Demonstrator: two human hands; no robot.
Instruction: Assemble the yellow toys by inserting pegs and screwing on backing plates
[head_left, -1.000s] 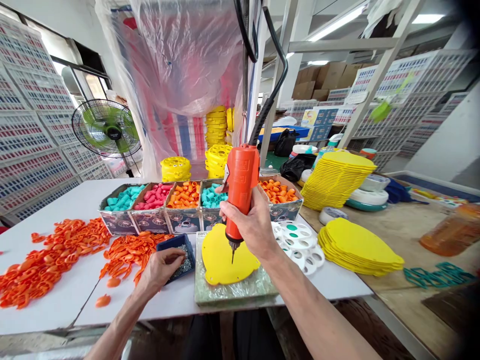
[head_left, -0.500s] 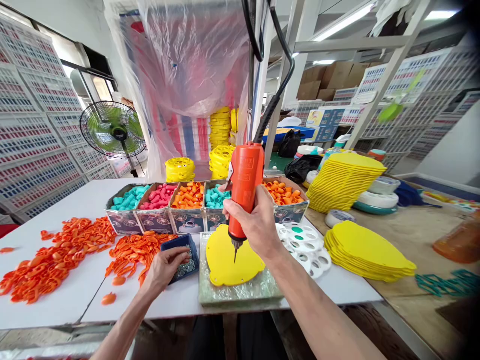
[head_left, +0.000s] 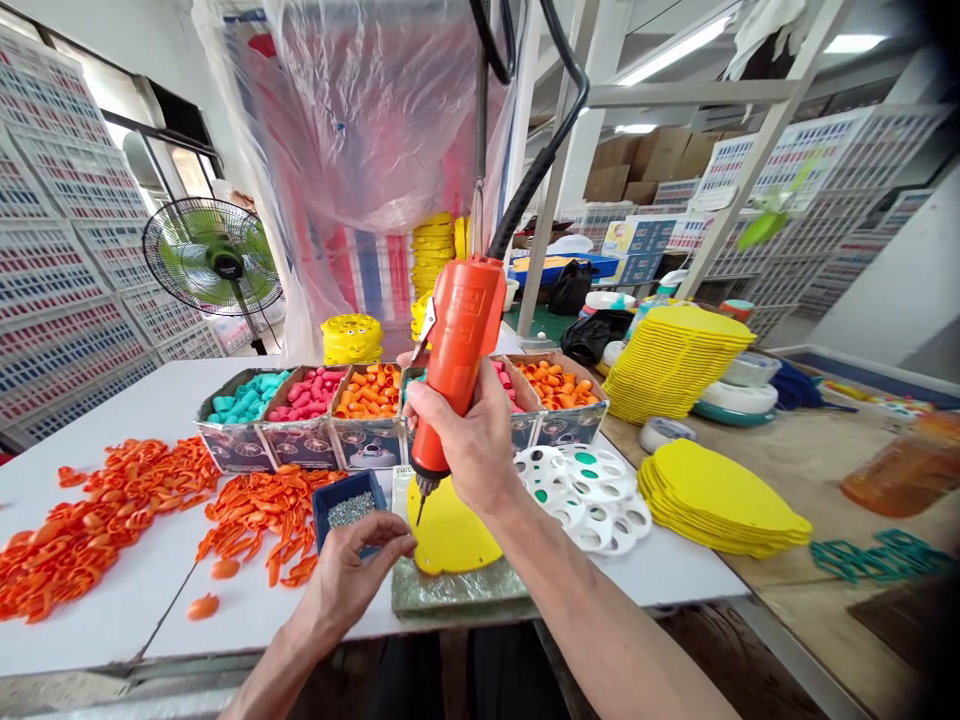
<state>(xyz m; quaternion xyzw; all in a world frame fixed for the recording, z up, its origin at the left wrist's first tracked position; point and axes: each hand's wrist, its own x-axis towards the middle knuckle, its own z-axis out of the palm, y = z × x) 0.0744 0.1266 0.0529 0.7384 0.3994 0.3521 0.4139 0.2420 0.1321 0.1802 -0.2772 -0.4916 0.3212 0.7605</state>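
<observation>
My right hand (head_left: 469, 445) grips an orange electric screwdriver (head_left: 456, 350) that hangs from a black cable, its bit tilted down towards the left edge of a yellow plastic plate (head_left: 454, 530). The plate lies on a plastic-wrapped block (head_left: 457, 590). My left hand (head_left: 356, 570) sits just below the bit with fingers pinched together; whether a screw is between them I cannot tell. Right behind it stands a small blue tray of screws (head_left: 349, 510).
A row of cardboard bins (head_left: 300, 420) holds teal, pink and orange parts. Loose orange clips (head_left: 127, 510) cover the white table's left. White round trays (head_left: 585, 485) and stacks of yellow plates (head_left: 716, 495) lie right. A fan (head_left: 212, 258) stands behind.
My left hand has come out of the blue screw tray towards the screwdriver tip. The right hand has swung the screwdriver left and tilted it, bringing the bit down near the left fingers.
</observation>
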